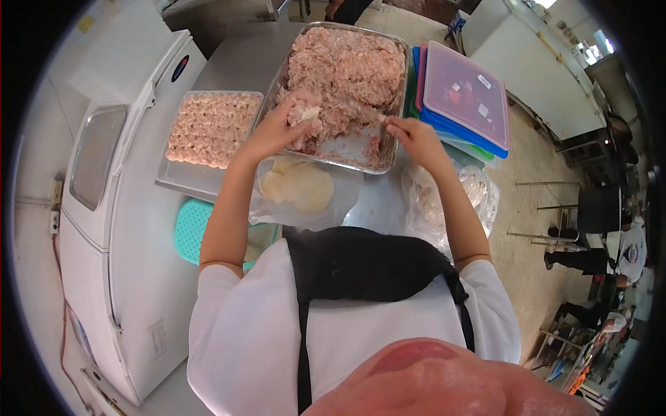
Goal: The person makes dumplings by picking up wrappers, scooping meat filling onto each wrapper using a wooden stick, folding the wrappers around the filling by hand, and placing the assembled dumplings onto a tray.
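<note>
A large metal tray [397,163] holds a mound of pink minced filling [347,62], with bare metal showing near its front edge. Over the tray's left side, my left hand [283,128] is curled around a pale wrapper [309,114] with some filling at it. My right hand [415,139] is at the tray's right edge, fingers pinched on a thin utensil, its far end blurred near the filling. Round pale wrappers [305,187] lie stacked on clear plastic in front of the tray. Rows of filled dumplings [211,128] sit in a tray at the left.
Stacked coloured lids [468,97] stand right of the metal tray. A clear plastic bag [427,197] lies below my right forearm. A turquoise perforated basket [192,229] is at the lower left, beside a white freezer [149,277]. Other people are in the far right background.
</note>
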Motion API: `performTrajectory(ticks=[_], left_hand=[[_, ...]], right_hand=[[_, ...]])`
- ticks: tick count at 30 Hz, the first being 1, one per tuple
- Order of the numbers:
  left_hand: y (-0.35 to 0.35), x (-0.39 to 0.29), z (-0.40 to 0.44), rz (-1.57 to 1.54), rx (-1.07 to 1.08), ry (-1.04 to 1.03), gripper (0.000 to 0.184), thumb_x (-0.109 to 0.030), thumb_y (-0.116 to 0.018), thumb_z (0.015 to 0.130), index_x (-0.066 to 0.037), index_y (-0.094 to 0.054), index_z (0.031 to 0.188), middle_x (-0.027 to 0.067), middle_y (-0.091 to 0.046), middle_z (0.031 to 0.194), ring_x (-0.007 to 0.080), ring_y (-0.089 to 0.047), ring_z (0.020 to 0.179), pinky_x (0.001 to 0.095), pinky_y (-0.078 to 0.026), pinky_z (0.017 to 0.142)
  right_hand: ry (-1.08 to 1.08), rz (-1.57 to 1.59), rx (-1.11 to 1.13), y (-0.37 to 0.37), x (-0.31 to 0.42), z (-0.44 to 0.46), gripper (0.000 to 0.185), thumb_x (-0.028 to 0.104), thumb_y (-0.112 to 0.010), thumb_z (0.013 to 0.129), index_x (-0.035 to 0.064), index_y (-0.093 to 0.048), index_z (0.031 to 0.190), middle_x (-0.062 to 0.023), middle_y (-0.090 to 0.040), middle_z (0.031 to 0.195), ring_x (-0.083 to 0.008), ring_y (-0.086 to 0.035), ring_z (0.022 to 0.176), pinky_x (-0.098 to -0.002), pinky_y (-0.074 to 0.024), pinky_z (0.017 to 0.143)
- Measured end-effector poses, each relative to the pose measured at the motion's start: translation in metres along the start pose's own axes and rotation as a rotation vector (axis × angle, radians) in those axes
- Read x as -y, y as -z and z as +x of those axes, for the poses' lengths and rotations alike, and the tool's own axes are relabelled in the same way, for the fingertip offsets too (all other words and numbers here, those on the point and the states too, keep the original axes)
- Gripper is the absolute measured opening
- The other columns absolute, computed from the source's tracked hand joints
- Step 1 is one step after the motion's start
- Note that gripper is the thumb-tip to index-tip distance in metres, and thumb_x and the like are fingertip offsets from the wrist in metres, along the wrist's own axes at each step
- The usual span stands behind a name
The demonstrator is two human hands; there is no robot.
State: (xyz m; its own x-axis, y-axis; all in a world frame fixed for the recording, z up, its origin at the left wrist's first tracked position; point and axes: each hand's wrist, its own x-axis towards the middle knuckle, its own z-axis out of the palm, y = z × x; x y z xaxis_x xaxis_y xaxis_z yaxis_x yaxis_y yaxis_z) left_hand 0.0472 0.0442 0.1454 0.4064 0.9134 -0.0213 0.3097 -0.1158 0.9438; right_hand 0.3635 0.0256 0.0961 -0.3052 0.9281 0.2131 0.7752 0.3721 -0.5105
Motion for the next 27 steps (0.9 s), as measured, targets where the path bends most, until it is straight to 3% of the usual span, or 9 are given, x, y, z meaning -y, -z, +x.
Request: performTrajectory(ticks=[2, 5, 8, 11, 14, 18, 20, 24, 27], left_hand=[[-0.001, -0.012, -0.003, 0.115, -0.025, -0.172, 0.049, -0.02, -0.074, 0.078, -0.007, -0.053, 0.12, 0.0085, -0.059, 0.11, 0.0095, -0.057, 0.073, 0.0261, -0.047, 0.065], [-0.001, -0.007, 0.009, 0.253, 0.078, -0.56, 0.056, -0.018, -0.075, 0.076, -0.006, -0.051, 0.125, 0.013, -0.055, 0.121, 0.0124, -0.06, 0.08, 0.0283, -0.048, 0.071], [0.004, -0.025, -0.003, 0.219, 0.176, -0.294, 0.054, -0.019, -0.076, 0.074, -0.004, -0.054, 0.121, 0.0129, -0.054, 0.123, 0.0173, -0.06, 0.093, 0.0311, -0.047, 0.081], [0.01, -0.014, 0.003, 0.027, 0.226, 0.032, 0.052, -0.02, -0.078, 0.072, -0.002, -0.057, 0.116, 0.0119, -0.056, 0.12, 0.0203, -0.058, 0.101, 0.0322, -0.046, 0.087], [0.02, 0.002, -0.006, 0.043, 0.002, -0.129, 0.053, -0.022, -0.078, 0.072, -0.001, -0.057, 0.116, 0.0087, -0.061, 0.108, 0.0187, -0.058, 0.097, 0.0311, -0.048, 0.081], [0.04, 0.0, -0.014, 0.07, 0.13, -0.119, 0.063, -0.021, -0.079, 0.072, 0.0, -0.051, 0.124, 0.0064, -0.063, 0.1, 0.0175, -0.058, 0.095, 0.0292, -0.049, 0.076], [0.052, 0.006, -0.027, 0.009, 0.1, -0.154, 0.065, -0.022, -0.081, 0.07, 0.001, -0.051, 0.124, 0.0063, -0.062, 0.1, 0.0175, -0.058, 0.095, 0.029, -0.049, 0.078], [0.082, 0.016, -0.053, 0.109, -0.042, -0.416, 0.05, -0.022, -0.082, 0.069, -0.001, -0.06, 0.108, 0.0051, -0.062, 0.097, 0.0151, -0.058, 0.093, 0.0275, -0.048, 0.08], [0.114, 0.022, -0.067, 0.187, 0.091, -0.477, 0.036, -0.02, -0.081, 0.07, -0.003, -0.062, 0.095, 0.0046, -0.062, 0.094, 0.0127, -0.057, 0.09, 0.026, -0.047, 0.076]], right_hand=[[-0.04, 0.357, -0.036, 0.021, 0.021, 0.0, 0.031, 0.028, -0.059, 0.09, 0.0033, -0.064, 0.109, -0.0165, -0.066, 0.098, -0.0312, -0.063, 0.084, -0.0338, -0.0496, 0.074], [0.075, 0.425, 0.095, 0.038, 0.061, -0.006, 0.035, 0.026, -0.061, 0.089, -0.0012, -0.062, 0.11, -0.0188, -0.066, 0.098, -0.0325, -0.063, 0.082, -0.0316, -0.0488, 0.075], [0.25, 0.3, 0.069, 0.019, 0.076, -0.007, 0.032, 0.027, -0.062, 0.088, 0.0019, -0.064, 0.108, -0.0149, -0.065, 0.09, -0.0304, -0.063, 0.077, -0.033, -0.0496, 0.07], [0.147, -0.197, -0.081, 0.045, 0.115, -0.007, 0.027, 0.029, -0.062, 0.087, 0.0084, -0.067, 0.104, -0.0091, -0.063, 0.082, -0.0273, -0.062, 0.074, -0.0352, -0.0498, 0.065], [0.275, -0.27, -0.272, 0.027, 0.14, -0.015, 0.023, 0.032, -0.059, 0.087, 0.015, -0.068, 0.101, -0.0049, -0.06, 0.078, -0.025, -0.062, 0.073, -0.0371, -0.0494, 0.061], [0.092, -0.311, -0.139, 0.04, 0.158, -0.009, 0.023, 0.028, -0.062, 0.087, 0.0113, -0.068, 0.101, -0.0067, -0.064, 0.086, -0.0273, -0.063, 0.076, -0.0368, -0.0502, 0.065], [0.061, -0.081, -0.124, 0.048, 0.16, -0.008, 0.023, 0.027, -0.061, 0.087, 0.0088, -0.068, 0.101, -0.0086, -0.065, 0.09, -0.0284, -0.063, 0.08, -0.0359, -0.0505, 0.069], [0.145, -0.013, -0.021, 0.031, 0.196, 0.001, 0.028, 0.028, -0.058, 0.089, 0.0057, -0.066, 0.105, -0.0134, -0.066, 0.1, -0.0312, -0.063, 0.09, -0.0361, -0.0498, 0.077], [0.253, 0.009, 0.049, -0.017, 0.216, 0.013, 0.027, 0.026, -0.059, 0.089, 0.0056, -0.066, 0.105, -0.0142, -0.065, 0.102, -0.0328, -0.062, 0.09, -0.0382, -0.0489, 0.077]])
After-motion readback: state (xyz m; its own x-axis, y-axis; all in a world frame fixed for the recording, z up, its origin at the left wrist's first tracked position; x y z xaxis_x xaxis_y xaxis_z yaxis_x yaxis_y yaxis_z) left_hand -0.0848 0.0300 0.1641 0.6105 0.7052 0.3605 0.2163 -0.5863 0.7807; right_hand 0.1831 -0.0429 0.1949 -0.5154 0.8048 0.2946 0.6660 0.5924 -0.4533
